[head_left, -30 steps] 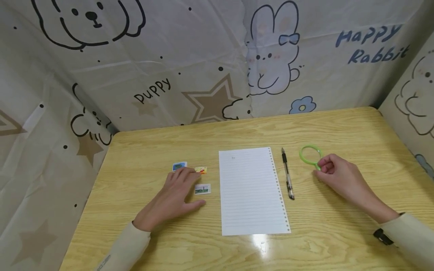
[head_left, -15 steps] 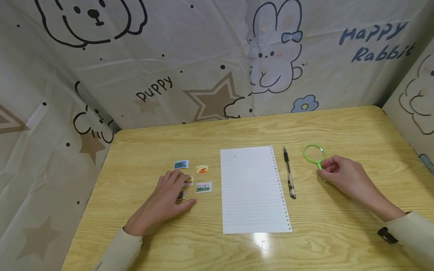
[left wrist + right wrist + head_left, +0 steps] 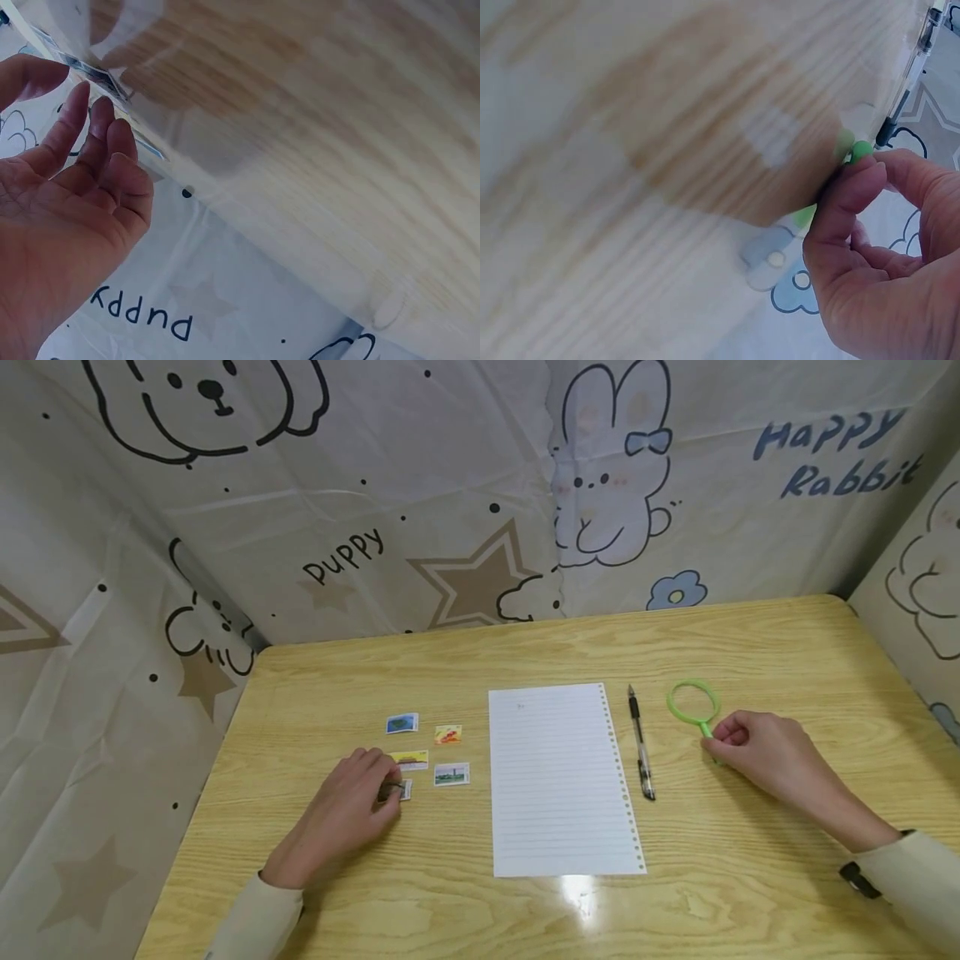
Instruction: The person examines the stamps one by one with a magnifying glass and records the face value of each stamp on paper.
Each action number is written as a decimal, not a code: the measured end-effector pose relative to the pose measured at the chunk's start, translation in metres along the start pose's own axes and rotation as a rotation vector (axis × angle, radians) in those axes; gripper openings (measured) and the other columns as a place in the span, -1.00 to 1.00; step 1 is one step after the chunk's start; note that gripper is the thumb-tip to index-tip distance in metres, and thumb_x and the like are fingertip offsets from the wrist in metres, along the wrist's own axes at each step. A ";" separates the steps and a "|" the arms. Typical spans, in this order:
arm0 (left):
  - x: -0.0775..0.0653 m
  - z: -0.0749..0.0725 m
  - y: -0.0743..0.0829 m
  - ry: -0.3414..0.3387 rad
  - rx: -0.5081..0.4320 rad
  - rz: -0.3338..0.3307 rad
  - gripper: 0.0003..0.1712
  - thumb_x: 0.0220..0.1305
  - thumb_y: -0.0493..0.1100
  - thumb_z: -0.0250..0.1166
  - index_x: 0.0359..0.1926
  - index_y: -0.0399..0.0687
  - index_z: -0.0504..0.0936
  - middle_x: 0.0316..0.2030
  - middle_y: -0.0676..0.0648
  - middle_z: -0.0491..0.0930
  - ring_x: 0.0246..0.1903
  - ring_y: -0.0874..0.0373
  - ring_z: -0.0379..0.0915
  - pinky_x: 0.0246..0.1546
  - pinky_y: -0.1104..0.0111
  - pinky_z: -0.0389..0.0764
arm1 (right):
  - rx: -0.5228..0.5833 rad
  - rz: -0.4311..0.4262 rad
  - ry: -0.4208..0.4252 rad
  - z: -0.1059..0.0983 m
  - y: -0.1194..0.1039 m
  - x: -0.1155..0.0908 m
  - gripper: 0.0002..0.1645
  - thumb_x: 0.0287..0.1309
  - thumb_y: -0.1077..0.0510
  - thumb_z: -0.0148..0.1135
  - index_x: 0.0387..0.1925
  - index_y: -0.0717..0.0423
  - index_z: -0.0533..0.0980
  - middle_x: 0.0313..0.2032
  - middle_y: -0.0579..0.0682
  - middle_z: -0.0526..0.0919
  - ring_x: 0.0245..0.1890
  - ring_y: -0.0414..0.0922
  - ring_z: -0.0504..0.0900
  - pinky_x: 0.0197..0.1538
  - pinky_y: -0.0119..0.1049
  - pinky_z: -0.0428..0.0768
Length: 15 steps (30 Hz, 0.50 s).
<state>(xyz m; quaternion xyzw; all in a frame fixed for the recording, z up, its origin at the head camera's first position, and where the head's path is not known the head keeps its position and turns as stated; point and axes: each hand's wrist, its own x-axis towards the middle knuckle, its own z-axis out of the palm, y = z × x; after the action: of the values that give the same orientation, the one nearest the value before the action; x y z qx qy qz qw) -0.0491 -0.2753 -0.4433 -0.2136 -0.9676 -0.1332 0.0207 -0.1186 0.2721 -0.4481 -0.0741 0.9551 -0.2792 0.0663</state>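
Your left hand [image 3: 339, 803], thumb and fingers apart, part-hides a stamp [image 3: 406, 790]; your right hand [image 3: 767, 752] pinches the magnifier [image 3: 704, 727] near the pen [image 3: 641, 745]. Whole ring [image 3: 693, 682]: head view only.

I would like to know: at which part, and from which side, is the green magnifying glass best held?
I would pinch the magnifying glass across its slim handle, coming from the right. The handle points nearer and slightly right, with the round lens beyond it, so this should keep the lens uncovered.

Cartoon-print sheeting [image 3: 450, 460] behind and beside a glossy wood-grain table [image 3: 787, 668].
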 end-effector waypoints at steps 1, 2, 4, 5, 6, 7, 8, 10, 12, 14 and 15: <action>0.000 0.000 0.000 -0.003 0.007 -0.006 -0.88 0.35 -0.26 0.44 -0.19 -0.08 0.62 -0.28 0.05 0.52 -0.28 0.13 0.33 -0.20 0.18 0.42 | 0.000 -0.001 -0.004 0.000 0.000 0.000 -0.70 0.41 0.08 0.46 -0.25 0.29 0.66 -0.41 -0.05 0.69 -0.45 -0.14 0.55 -0.38 -0.25 0.47; -0.001 0.000 -0.001 -0.010 0.009 -0.016 -0.88 0.35 -0.26 0.44 -0.21 -0.07 0.62 -0.30 0.06 0.51 -0.29 0.14 0.32 -0.21 0.19 0.42 | -0.001 0.000 -0.009 0.000 -0.001 0.000 -0.70 0.41 0.08 0.46 -0.25 0.29 0.67 -0.41 -0.05 0.69 -0.45 -0.14 0.55 -0.38 -0.25 0.47; -0.001 0.000 -0.001 -0.020 0.010 -0.035 -0.87 0.35 -0.26 0.45 -0.22 -0.07 0.62 -0.32 0.08 0.49 -0.30 0.15 0.30 -0.22 0.20 0.42 | -0.004 0.001 -0.014 -0.001 -0.001 0.000 -0.70 0.41 0.09 0.46 -0.25 0.29 0.66 -0.40 -0.05 0.69 -0.45 -0.14 0.55 -0.38 -0.25 0.48; -0.001 0.000 -0.001 -0.023 0.008 -0.041 -0.87 0.35 -0.26 0.45 -0.23 -0.07 0.62 -0.33 0.08 0.47 -0.30 0.15 0.29 -0.22 0.20 0.42 | -0.005 0.002 -0.016 0.000 -0.001 0.000 -0.70 0.41 0.09 0.46 -0.25 0.29 0.66 -0.40 -0.05 0.69 -0.44 -0.14 0.56 -0.37 -0.25 0.48; -0.002 0.000 -0.001 -0.024 0.003 -0.050 -0.86 0.35 -0.27 0.45 -0.23 -0.07 0.62 -0.33 0.08 0.47 -0.30 0.15 0.29 -0.22 0.20 0.42 | -0.005 0.006 -0.018 0.000 -0.001 0.000 -0.70 0.41 0.09 0.46 -0.25 0.29 0.66 -0.40 -0.04 0.69 -0.44 -0.14 0.56 -0.37 -0.25 0.48; -0.002 0.000 -0.001 -0.026 -0.003 -0.059 -0.86 0.35 -0.27 0.46 -0.23 -0.07 0.62 -0.33 0.07 0.47 -0.30 0.15 0.29 -0.22 0.20 0.42 | -0.005 0.008 -0.018 0.000 -0.002 0.001 -0.70 0.40 0.09 0.46 -0.25 0.29 0.66 -0.40 -0.04 0.70 -0.44 -0.14 0.56 -0.37 -0.24 0.49; -0.002 0.000 -0.001 -0.026 -0.009 -0.067 -0.86 0.35 -0.27 0.46 -0.23 -0.07 0.62 -0.33 0.07 0.47 -0.29 0.15 0.29 -0.21 0.20 0.43 | -0.005 0.010 -0.018 0.000 -0.002 0.000 -0.70 0.40 0.08 0.46 -0.25 0.29 0.66 -0.40 -0.04 0.70 -0.43 -0.14 0.56 -0.36 -0.24 0.49; -0.002 -0.001 0.000 -0.023 -0.023 -0.080 -0.86 0.35 -0.27 0.47 -0.22 -0.08 0.63 -0.32 0.06 0.49 -0.28 0.14 0.30 -0.21 0.19 0.44 | -0.003 0.015 -0.015 0.000 -0.002 0.000 -0.69 0.40 0.07 0.46 -0.25 0.29 0.66 -0.40 -0.04 0.70 -0.43 -0.14 0.57 -0.36 -0.24 0.49; -0.002 -0.001 0.000 -0.021 -0.040 -0.092 -0.86 0.35 -0.27 0.49 -0.22 -0.09 0.64 -0.32 0.06 0.49 -0.28 0.14 0.31 -0.21 0.19 0.45 | 0.000 0.018 -0.012 0.001 -0.002 0.000 -0.69 0.41 0.07 0.46 -0.25 0.28 0.67 -0.39 -0.04 0.71 -0.42 -0.14 0.57 -0.35 -0.23 0.49; -0.002 -0.001 0.000 -0.021 -0.049 -0.099 -0.85 0.35 -0.28 0.50 -0.21 -0.09 0.65 -0.32 0.06 0.50 -0.28 0.14 0.31 -0.21 0.20 0.46 | 0.004 0.015 -0.011 0.003 -0.003 0.000 -0.69 0.41 0.07 0.46 -0.25 0.28 0.68 -0.39 -0.05 0.71 -0.41 -0.14 0.58 -0.34 -0.24 0.50; -0.002 -0.001 -0.001 -0.022 -0.054 -0.102 -0.85 0.35 -0.28 0.51 -0.21 -0.10 0.65 -0.32 0.06 0.50 -0.28 0.14 0.31 -0.21 0.21 0.46 | 0.009 0.014 -0.014 0.004 -0.004 0.000 -0.70 0.41 0.07 0.46 -0.24 0.29 0.68 -0.39 -0.05 0.71 -0.41 -0.13 0.58 -0.35 -0.25 0.50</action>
<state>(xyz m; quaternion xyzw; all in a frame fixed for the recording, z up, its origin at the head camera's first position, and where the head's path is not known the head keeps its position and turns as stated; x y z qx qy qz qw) -0.0475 -0.2768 -0.4428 -0.1660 -0.9734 -0.1576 -0.0027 -0.1171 0.2671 -0.4490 -0.0689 0.9538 -0.2824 0.0754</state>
